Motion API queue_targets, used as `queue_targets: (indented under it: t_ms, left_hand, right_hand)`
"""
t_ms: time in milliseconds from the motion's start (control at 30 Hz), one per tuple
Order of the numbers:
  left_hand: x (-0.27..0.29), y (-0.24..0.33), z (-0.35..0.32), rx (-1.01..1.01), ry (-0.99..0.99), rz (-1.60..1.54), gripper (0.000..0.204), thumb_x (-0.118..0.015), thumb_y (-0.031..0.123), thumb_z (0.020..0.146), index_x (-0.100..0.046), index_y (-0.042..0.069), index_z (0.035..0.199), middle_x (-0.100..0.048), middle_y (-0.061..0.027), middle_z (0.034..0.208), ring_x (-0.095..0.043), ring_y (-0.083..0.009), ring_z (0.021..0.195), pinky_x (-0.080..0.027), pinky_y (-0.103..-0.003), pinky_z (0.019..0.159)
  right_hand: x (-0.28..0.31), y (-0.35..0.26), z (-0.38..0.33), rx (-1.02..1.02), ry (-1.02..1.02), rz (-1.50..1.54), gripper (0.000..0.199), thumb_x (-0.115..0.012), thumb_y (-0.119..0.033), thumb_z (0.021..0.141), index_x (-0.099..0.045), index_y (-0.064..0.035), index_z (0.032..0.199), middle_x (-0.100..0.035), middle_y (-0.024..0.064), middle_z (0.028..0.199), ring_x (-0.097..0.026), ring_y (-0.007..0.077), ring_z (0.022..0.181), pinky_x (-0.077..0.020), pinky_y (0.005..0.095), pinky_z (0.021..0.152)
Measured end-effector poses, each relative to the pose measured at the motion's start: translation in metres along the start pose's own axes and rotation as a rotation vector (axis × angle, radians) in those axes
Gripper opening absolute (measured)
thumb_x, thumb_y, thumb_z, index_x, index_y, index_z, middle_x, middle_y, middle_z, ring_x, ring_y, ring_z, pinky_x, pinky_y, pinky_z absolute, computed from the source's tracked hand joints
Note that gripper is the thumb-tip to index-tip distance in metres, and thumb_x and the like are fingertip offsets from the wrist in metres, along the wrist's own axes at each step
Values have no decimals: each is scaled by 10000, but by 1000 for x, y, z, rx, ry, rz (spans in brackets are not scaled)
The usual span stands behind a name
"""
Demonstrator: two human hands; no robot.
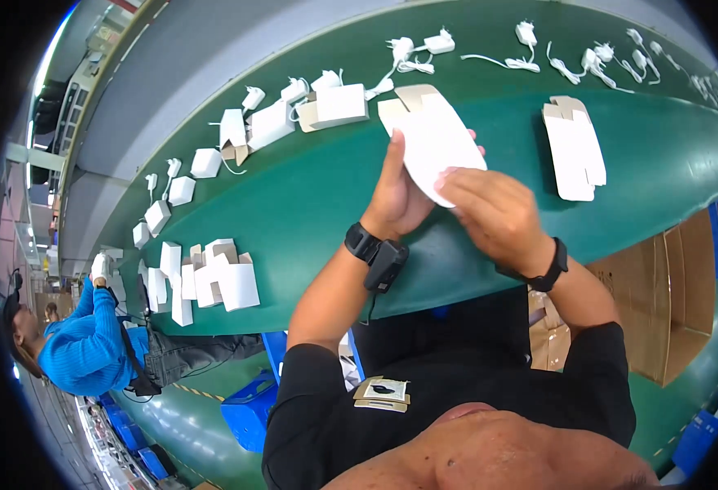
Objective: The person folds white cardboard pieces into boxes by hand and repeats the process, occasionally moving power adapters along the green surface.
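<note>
Ok — wht carton (441,139) over grn table (318,196) — co-worker (89,351) L, brn box (641,302) R.

Part of the grip escapes my view.
The white carton (441,135) hides most of the left hand's (397,194) fingers from me; I can't see the right hand's (496,211) thumb. White items (704,85) at far right are too small to tell apart.

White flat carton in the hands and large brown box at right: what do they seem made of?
White flat carton: probably thin paperboard, smooth outside, with a tan flap showing. Large open brown box: likely matte cardboard, judging by its plain brown panels.
</note>
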State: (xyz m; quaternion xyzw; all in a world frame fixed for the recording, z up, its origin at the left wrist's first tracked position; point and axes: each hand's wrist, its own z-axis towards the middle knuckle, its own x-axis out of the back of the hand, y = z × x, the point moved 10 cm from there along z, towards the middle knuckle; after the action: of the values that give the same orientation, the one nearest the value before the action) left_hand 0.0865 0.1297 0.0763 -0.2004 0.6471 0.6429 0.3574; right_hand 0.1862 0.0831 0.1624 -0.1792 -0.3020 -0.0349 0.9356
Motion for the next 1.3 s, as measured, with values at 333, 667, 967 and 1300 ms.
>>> queue_targets:
  t_ms: [333, 667, 967, 1300]
  left_hand:
    - [33, -5, -14, 4, -62, 293, 909, -519, 692, 905, -337, 3, 1470, -541, -209, 1335, -591, -310, 1182, -481, -443, 1015]
    - [66, 4, 12, -157, 199, 585, 769, -678, 282, 930, -206, 107, 1511, -577, -191, 1254, -607, -240, 1109, -500, -379, 951]
    - [82, -15, 2, -79, 112, 384, 485, -577, 206, 1001, -287, 134, 1382, -597, -148, 1205, -610, -175, 1020, -520, -329, 857]
    - [79, -3, -13, -237, 264, 328, 553, -621, 127, 976, -257, 129, 1392, -620, -194, 1174, -636, -204, 1022, -546, -332, 844]
  right_hand:
    - [-32, 113, 32, -528, -228, 419, 182, -667, -191, 923, -615, -53, 1028, -647, 71, 813, -623, 160, 695, -460, 272, 616]
    - [-78, 167, -17, -735, -435, 677, 258, -700, -205, 926, -577, -52, 1093, -649, 23, 845, -578, 67, 694, -409, 226, 577]
    - [-87, 154, -27, -695, -157, 959, 392, -691, -139, 928, -584, -18, 1286, -576, 133, 1302, -613, 158, 1027, -503, 276, 885]
    - [-57, 106, 0, -338, -32, 627, 204, -658, -123, 939, -711, 5, 1088, -683, 158, 1184, -662, 235, 1070, -519, 295, 888]
